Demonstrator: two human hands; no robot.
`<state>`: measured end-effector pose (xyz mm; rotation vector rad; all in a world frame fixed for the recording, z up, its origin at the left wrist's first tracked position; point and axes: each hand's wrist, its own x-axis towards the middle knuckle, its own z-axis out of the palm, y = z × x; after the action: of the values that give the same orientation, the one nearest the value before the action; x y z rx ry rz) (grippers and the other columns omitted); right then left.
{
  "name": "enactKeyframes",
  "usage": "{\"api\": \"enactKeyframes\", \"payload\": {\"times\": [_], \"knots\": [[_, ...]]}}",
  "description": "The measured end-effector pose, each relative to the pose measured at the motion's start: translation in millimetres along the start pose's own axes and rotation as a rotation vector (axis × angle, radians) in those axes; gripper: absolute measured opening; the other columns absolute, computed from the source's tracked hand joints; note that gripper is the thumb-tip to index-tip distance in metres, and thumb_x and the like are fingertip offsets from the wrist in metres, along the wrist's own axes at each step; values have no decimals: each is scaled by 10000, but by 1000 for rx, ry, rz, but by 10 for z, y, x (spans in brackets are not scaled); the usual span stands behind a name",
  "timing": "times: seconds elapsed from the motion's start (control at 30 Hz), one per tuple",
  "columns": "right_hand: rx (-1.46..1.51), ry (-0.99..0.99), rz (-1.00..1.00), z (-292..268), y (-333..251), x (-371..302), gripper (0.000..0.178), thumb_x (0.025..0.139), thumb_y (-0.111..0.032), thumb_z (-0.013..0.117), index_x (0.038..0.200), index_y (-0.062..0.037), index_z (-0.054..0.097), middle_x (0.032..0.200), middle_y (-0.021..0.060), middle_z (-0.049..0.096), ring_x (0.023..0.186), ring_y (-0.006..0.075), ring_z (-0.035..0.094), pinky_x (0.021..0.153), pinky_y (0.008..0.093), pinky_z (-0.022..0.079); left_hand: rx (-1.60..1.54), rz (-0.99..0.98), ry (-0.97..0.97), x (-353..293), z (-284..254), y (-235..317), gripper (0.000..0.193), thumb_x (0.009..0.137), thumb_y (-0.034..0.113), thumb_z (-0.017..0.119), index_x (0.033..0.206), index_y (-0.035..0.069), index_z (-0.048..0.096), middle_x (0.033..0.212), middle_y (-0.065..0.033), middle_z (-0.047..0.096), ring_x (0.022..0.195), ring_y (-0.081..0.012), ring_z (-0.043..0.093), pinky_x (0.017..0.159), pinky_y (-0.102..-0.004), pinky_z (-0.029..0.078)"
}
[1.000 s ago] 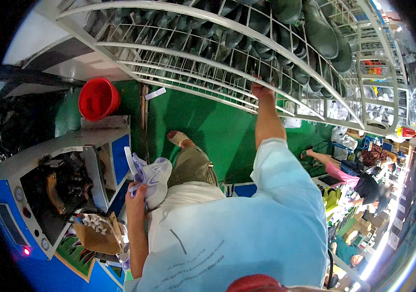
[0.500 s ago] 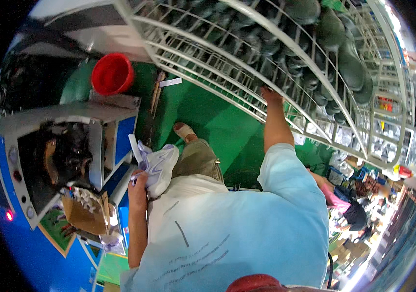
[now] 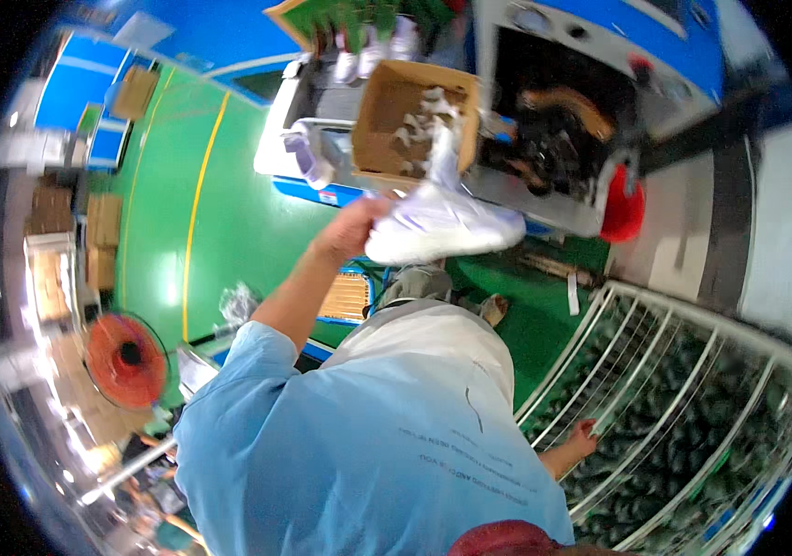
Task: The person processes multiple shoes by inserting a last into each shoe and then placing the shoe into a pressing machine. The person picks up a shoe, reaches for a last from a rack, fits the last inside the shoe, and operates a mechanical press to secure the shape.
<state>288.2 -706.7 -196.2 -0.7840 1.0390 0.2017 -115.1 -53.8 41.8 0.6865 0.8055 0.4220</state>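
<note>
My left hand (image 3: 351, 230) is closed on the heel end of a white and lavender sneaker (image 3: 447, 225), held out in front of me. The shoe is smeared by motion, and a pale strip rises from its opening. My right hand (image 3: 581, 439) is low at the right, beside the white bars of a wire rack (image 3: 620, 394); whether its fingers grip a bar is not clear. Dark shoe-shaped lasts (image 3: 683, 454) fill the rack. Just beyond the sneaker, a cardboard box (image 3: 379, 139) contains small white pieces.
Another lavender and white shoe (image 3: 310, 156) lies on the bench left of the box. A blue machine (image 3: 590, 28) with a dark opening stands ahead, a red bucket (image 3: 625, 206) beside it. An orange-red fan (image 3: 125, 360) and stacked cartons (image 3: 104, 227) are at left.
My view has swung right to left, toward the machine and bench. The sneaker, still in my left hand, is now farther from my body. My right arm has dropped from outstretched to low at my side.
</note>
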Motion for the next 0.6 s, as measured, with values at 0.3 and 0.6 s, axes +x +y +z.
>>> {"api": "enactKeyframes", "payload": {"times": [0.3,0.6], "knots": [[-539,-966,605,2329,1538,-473,255,1042,-232,466,921,-12,507,873,102,545,760,211,499,736,393,464,1018,-72,448,497,-2507,642,475,797,378,780,1194,121,734,1110,-105,750,958,-236,725,867,-406,566],[-1539,-725,407,4242,2981,-1764,382,890,-256,550,563,-191,364,563,0,400,518,154,330,493,324,286,1379,128,1047,440,-2957,-369,447,847,599,656,976,194,794,967,-138,713,1108,-389,572,951,-503,476]]}}
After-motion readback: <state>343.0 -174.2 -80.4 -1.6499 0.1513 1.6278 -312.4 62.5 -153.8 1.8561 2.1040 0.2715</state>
